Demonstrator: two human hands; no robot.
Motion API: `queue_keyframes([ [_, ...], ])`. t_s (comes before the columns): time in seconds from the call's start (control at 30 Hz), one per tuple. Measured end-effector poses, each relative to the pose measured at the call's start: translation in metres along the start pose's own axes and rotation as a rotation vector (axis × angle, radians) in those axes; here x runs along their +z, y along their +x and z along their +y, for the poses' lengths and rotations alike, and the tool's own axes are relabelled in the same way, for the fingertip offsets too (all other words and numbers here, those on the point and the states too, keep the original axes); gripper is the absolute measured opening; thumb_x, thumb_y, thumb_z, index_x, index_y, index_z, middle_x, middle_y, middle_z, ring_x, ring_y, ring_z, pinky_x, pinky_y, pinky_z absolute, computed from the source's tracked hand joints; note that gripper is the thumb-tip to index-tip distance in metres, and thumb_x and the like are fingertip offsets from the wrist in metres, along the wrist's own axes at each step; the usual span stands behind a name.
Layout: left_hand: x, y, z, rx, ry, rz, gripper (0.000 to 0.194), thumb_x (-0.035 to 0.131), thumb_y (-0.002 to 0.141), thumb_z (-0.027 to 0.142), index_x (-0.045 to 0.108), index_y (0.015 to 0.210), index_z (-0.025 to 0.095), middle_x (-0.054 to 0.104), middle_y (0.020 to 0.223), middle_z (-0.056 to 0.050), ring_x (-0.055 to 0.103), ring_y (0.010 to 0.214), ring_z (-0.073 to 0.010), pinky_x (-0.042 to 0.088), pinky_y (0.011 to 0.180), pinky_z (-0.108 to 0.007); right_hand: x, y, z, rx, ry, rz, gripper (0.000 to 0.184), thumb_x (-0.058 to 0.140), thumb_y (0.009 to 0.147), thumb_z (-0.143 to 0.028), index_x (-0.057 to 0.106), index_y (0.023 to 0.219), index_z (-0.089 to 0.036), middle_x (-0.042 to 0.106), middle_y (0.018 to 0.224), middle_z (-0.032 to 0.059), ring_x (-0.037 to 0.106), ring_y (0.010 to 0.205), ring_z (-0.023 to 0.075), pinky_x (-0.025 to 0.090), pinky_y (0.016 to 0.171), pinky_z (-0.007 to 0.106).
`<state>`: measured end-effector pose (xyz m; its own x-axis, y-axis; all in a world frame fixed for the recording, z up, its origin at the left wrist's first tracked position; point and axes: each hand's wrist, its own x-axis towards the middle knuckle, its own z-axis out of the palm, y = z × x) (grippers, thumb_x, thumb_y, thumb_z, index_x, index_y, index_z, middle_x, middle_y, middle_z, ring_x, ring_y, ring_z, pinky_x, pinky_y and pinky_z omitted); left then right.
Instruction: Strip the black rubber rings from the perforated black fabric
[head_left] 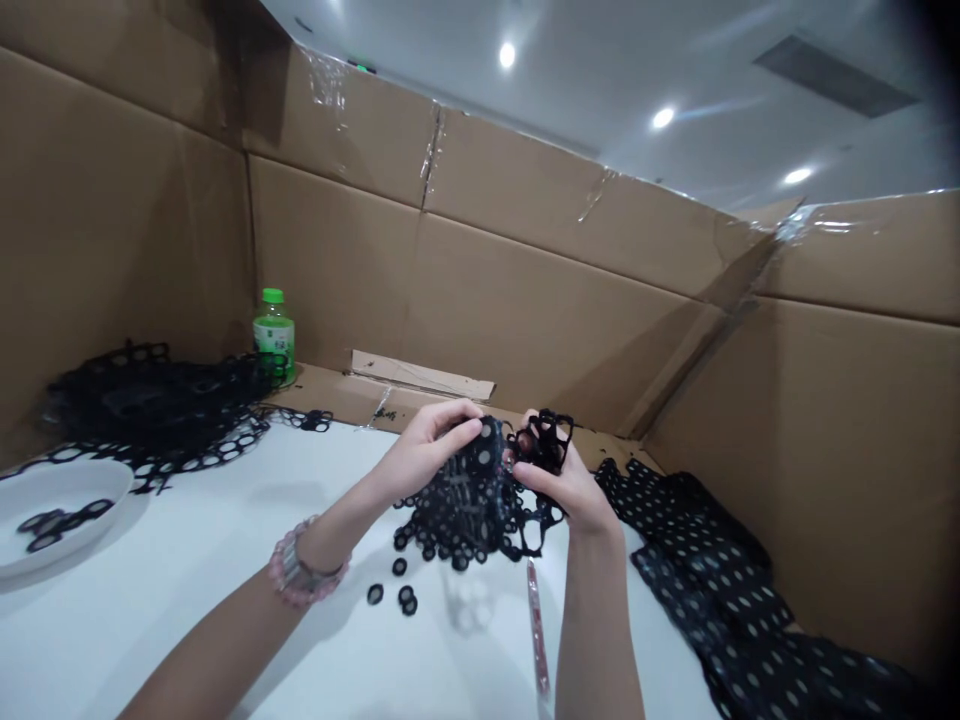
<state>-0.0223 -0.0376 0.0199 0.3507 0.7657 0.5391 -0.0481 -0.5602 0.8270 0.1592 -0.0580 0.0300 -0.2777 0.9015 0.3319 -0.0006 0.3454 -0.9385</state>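
My left hand (439, 445) pinches the upper left edge of a black sheet (469, 480) dotted with pale round spots. In my right hand (559, 485) is black ring-holed netting (553, 440), bunched between thumb and fingers at the sheet's right edge. The sheet and the netting meet between my hands; whether they are still joined is hard to make out. Below them, black rings with pale centres gather on the white table, and a few loose round pieces (400, 567) lie nearer to me. A slim reddish tool in a clear sleeve (537, 630) rests beside my right forearm.
Black netting (150, 400) is heaped at the left, by a green-capped bottle (274, 340). A white bowl (112, 480) holds several black ring pieces. Dotted black sheets (720, 570) are piled at the right. Cardboard walls (525, 290) enclose the white table (315, 640).
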Motion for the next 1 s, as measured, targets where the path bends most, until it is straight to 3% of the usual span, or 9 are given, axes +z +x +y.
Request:
queue_keyframes([
  [0.13, -0.002, -0.003, 0.009, 0.06, 0.214, 0.047, 0.017, 0.047, 0.083, 0.03, 0.055, 0.08, 0.016, 0.059, 0.077, 0.0, 0.053, 0.075, -0.0131, 0.041, 0.071, -0.024, 0.009, 0.0, -0.001, 0.026, -0.033, 0.027, 0.042, 0.077, 0.052, -0.028, 0.047, 0.08, -0.022, 0.05, 0.074, -0.0031, 0.053, 0.07, 0.0148, 0.043, 0.064, 0.028],
  [0.27, 0.0, -0.006, 0.013, 0.134, 0.339, 0.095, 0.014, 0.046, 0.084, 0.026, 0.056, 0.084, 0.017, 0.06, 0.082, -0.001, 0.054, 0.079, -0.0135, 0.042, 0.073, -0.025, 0.017, -0.001, -0.005, 0.03, -0.011, 0.058, 0.04, 0.075, 0.055, -0.023, 0.046, 0.082, -0.023, 0.049, 0.073, -0.0037, 0.05, 0.066, 0.0126, 0.042, 0.061, 0.026],
  [0.4, 0.001, -0.007, 0.011, 0.344, 0.454, 0.301, 0.01, 0.052, 0.08, 0.024, 0.054, 0.086, 0.016, 0.055, 0.085, -0.004, 0.05, 0.082, -0.0149, 0.042, 0.074, -0.028, 0.022, -0.004, -0.007, -0.041, 0.061, 0.07, 0.034, 0.072, 0.061, -0.022, 0.045, 0.082, -0.023, 0.048, 0.072, -0.0039, 0.048, 0.067, 0.0118, 0.041, 0.064, 0.026],
  [0.47, 0.003, -0.009, 0.011, 0.402, 0.462, 0.263, 0.013, 0.056, 0.077, 0.027, 0.051, 0.078, 0.016, 0.051, 0.075, -0.002, 0.048, 0.072, -0.0132, 0.042, 0.066, -0.025, 0.025, -0.003, -0.006, -0.085, 0.083, 0.052, 0.031, 0.07, 0.063, -0.023, 0.044, 0.081, -0.023, 0.046, 0.07, -0.0042, 0.046, 0.065, 0.0115, 0.04, 0.063, 0.026],
  [0.57, 0.008, -0.011, 0.013, 0.305, 0.395, 0.078, 0.015, 0.055, 0.078, 0.028, 0.048, 0.074, 0.016, 0.05, 0.066, 0.001, 0.046, 0.061, -0.01, 0.041, 0.058, -0.022, 0.029, 0.0, -0.002, -0.118, 0.126, 0.054, 0.031, 0.069, 0.063, -0.022, 0.043, 0.08, -0.024, 0.045, 0.071, -0.0043, 0.045, 0.064, 0.0113, 0.039, 0.062, 0.025],
  [0.67, 0.006, -0.007, 0.011, 0.162, 0.241, 0.011, 0.013, 0.047, 0.083, 0.026, 0.05, 0.077, 0.015, 0.054, 0.069, 0.0, 0.051, 0.063, -0.0096, 0.044, 0.06, -0.021, 0.029, 0.002, -0.001, -0.092, 0.192, 0.087, 0.033, 0.068, 0.061, -0.015, 0.043, 0.082, -0.024, 0.046, 0.074, -0.0039, 0.045, 0.066, 0.0111, 0.039, 0.061, 0.023],
  [0.8, -0.021, 0.006, -0.009, 0.01, 0.082, 0.112, 0.017, 0.05, 0.08, 0.031, 0.051, 0.076, 0.014, 0.054, 0.068, 0.0, 0.053, 0.058, -0.009, 0.046, 0.056, -0.02, 0.019, -0.001, -0.008, -0.064, 0.487, 0.119, 0.031, 0.057, 0.057, -0.009, 0.041, 0.08, -0.024, 0.044, 0.068, -0.0051, 0.041, 0.056, 0.0087, 0.036, 0.052, 0.02],
  [0.9, -0.041, 0.014, -0.037, -0.074, 0.256, 0.144, 0.018, 0.049, 0.08, 0.032, 0.052, 0.076, 0.014, 0.056, 0.069, -0.001, 0.054, 0.061, -0.0102, 0.046, 0.058, -0.021, 0.014, -0.006, -0.014, -0.072, 0.644, 0.154, 0.027, 0.05, 0.055, -0.01, 0.041, 0.076, -0.023, 0.039, 0.061, -0.0059, 0.035, 0.049, 0.0074, 0.033, 0.046, 0.018],
  [1.0, -0.034, 0.016, -0.071, -0.186, 0.478, -0.192, 0.019, 0.044, 0.081, 0.028, 0.056, 0.076, 0.013, 0.059, 0.067, -0.002, 0.055, 0.06, -0.0112, 0.043, 0.057, -0.02, 0.018, -0.008, -0.014, -0.035, 0.602, 0.139, 0.024, 0.054, 0.058, -0.014, 0.041, 0.076, -0.023, 0.04, 0.06, -0.0059, 0.034, 0.047, 0.0067, 0.032, 0.045, 0.018],
])
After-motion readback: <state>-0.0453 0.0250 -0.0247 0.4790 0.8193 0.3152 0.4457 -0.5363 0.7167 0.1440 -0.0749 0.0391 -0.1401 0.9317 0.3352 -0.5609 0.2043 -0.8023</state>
